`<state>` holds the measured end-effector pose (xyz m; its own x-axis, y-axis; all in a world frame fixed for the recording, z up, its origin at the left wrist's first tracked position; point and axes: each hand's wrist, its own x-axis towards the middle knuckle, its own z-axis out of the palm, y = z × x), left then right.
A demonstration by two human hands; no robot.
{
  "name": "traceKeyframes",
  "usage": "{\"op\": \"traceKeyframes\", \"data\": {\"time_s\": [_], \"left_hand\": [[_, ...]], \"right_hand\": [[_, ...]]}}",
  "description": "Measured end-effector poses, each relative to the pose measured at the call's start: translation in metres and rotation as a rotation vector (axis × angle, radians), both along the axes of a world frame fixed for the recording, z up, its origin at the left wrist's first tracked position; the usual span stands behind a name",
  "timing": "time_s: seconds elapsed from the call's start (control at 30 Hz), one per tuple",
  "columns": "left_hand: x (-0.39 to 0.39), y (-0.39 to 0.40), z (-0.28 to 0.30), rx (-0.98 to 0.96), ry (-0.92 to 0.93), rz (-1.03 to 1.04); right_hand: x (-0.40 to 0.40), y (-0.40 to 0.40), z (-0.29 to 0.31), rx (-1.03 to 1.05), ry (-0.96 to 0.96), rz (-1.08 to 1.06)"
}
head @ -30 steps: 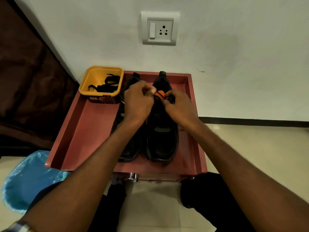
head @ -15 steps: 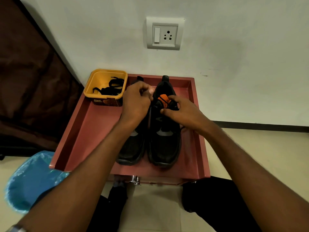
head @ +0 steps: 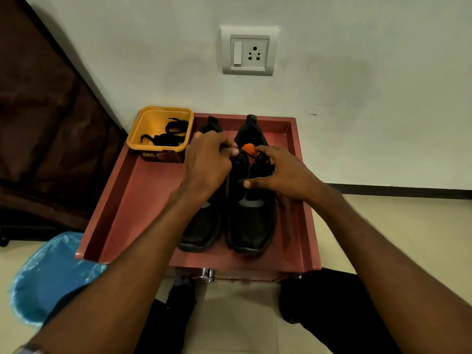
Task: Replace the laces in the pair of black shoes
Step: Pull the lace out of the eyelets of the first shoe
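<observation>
Red tray set against the wall, holding a pair of black shoes side by side, toes toward the person: left shoe mostly under the left forearm, right shoe in plain sight with an orange lining showing at its mouth. Yellow tub in the tray's far left corner, just beside the left shoe's heel, with spare black laces coiled inside.

Both hands on the right shoe's upper. Left hand curled, fingertips pinching a thin black lace near the top eyelets. Right hand arched over the tongue, thumb and forefinger spread and resting on the lacing; whether it grips a strand, cannot tell.

Judged step: working the old lace loose out of the right shoe, top rows first. Best done one crossing at a time: steady the shoe with the right hand, draw slack through each eyelet with the left, pull straight along the eyelet's line, not sideways, to spare the tip. Worth keeping the freed lace apart from the tub's laces, as both are black and easy to mix up
</observation>
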<state>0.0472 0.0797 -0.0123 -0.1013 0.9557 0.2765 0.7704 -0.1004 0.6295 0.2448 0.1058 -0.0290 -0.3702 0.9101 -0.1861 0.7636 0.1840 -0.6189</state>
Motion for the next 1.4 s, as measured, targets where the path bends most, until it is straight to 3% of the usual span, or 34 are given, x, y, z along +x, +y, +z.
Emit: {"op": "traceKeyframes", "data": {"time_s": [0.1, 0.13, 0.17, 0.2, 0.23, 0.37, 0.4, 0.47, 0.53, 0.63, 0.67, 0.7, 0.9, 1.07, 1.23, 1.4], "left_hand": [[-0.012, 0.004, 0.023, 0.055, -0.865, 0.006], [-0.015, 0.003, 0.028, 0.043, -1.093, -0.059], [-0.016, 0.001, 0.03, 0.02, -1.189, -0.11], [-0.014, 0.0, 0.029, -0.016, -1.137, -0.119], [-0.012, 0.0, 0.026, -0.039, -0.961, -0.105], [-0.002, 0.001, -0.002, -0.093, -0.061, -0.09], [0.0, 0.0, -0.005, -0.101, 0.051, -0.078], [0.002, -0.002, -0.005, -0.067, 0.088, -0.058], [0.002, -0.001, 0.0, -0.022, -0.187, -0.018], [-0.009, 0.005, 0.02, -0.021, -1.071, -0.019], [-0.015, 0.007, 0.022, -0.013, -1.256, -0.035], [-0.019, 0.007, 0.025, -0.015, -1.286, -0.027], [-0.015, -0.002, 0.028, -0.117, -0.729, -0.024], [-0.015, -0.015, 0.026, -0.121, 0.075, 0.004], [-0.016, -0.015, 0.019, 0.017, 0.212, 0.043], [-0.005, -0.007, 0.007, -0.081, 0.168, -0.256]], "right_hand": [[0.001, 0.002, -0.001, -0.013, 0.023, -0.014], [0.001, 0.002, -0.001, -0.005, 0.029, -0.011], [0.0, 0.002, 0.0, 0.005, 0.027, -0.006], [-0.001, 0.001, 0.001, 0.016, 0.03, -0.003], [-0.001, 0.002, 0.001, 0.015, 0.033, -0.001], [-0.003, 0.0, 0.003, 0.01, 0.027, 0.007], [-0.002, -0.001, 0.003, 0.013, 0.026, 0.006], [-0.002, -0.002, 0.003, 0.015, 0.028, 0.006], [-0.002, -0.001, 0.003, 0.006, 0.025, -0.007], [-0.001, 0.0, 0.004, -0.008, 0.015, -0.017], [0.0, 0.0, 0.004, -0.006, 0.016, -0.018], [0.0, 0.0, 0.005, -0.002, 0.016, -0.018], [-0.002, -0.001, 0.006, -0.011, 0.026, -0.021], [-0.008, 0.002, 0.01, 0.093, 0.069, -0.039], [-0.008, 0.002, 0.02, 0.291, 0.176, -0.173], [-0.013, -0.005, 0.013, 0.345, 0.105, 0.033]]}}
